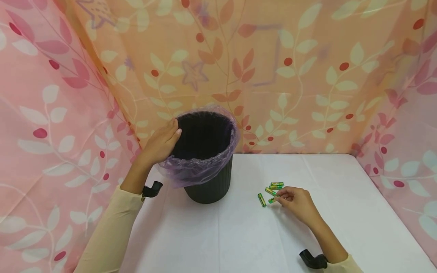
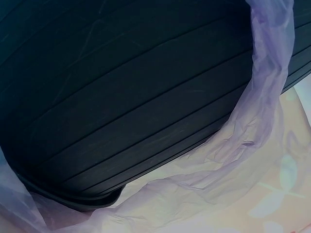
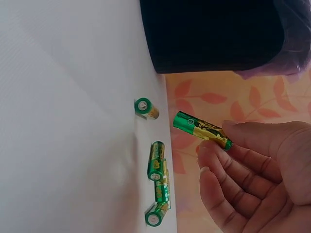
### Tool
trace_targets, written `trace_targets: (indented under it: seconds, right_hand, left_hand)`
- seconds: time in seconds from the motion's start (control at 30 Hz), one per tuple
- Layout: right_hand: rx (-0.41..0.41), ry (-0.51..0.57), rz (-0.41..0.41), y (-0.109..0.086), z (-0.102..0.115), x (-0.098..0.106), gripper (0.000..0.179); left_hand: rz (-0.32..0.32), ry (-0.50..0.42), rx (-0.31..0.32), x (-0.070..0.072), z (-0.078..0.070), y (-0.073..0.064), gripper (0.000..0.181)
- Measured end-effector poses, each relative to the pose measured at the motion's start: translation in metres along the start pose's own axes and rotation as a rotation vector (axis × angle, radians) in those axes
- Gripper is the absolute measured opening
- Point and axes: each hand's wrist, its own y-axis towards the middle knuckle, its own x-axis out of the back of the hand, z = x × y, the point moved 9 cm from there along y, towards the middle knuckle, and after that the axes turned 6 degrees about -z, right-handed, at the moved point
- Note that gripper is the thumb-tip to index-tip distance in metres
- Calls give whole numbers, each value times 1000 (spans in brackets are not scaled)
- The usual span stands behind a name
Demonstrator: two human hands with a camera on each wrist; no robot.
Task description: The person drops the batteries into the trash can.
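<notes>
My left hand [image 1: 160, 142] rests at the left side of the rim of a black ribbed bin [image 1: 209, 189], its fingers extended against the lining. A thin purple plastic bag [image 1: 201, 172] is folded over the bin's rim. Between thumb and fingers my right hand [image 1: 297, 204] pinches a green and gold battery [image 3: 201, 130] near one end, close above the table. Several similar batteries lie near it, among them a separate battery [image 1: 261, 200] on the left and another battery [image 1: 277, 184] at the back of the group. The left wrist view shows ribbed bin wall and bag; the left hand is hidden there.
A white cloth covers the table [image 1: 239, 235]. Behind it hangs an orange leaf-patterned curtain [image 1: 259, 76], and pink patterned curtains [image 1: 51, 132] close off both sides. A black wrist mount [image 1: 152, 189] is strapped to each forearm.
</notes>
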Motion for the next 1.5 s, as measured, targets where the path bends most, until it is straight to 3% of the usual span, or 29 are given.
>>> trace_targets:
  seconds: [0.5,1.0,1.5]
  right_hand:
    - [17,81,32,-3,22,-1,12]
    - [147,50,20,13,71,9,11]
    - [356,-2,56,39,153,19,8]
  left_hand:
    - [0,15,1,0,3,2,64]
    - [1,19,0,1,0,1,63]
    - [-13,9,-13,2,-2,0,62]
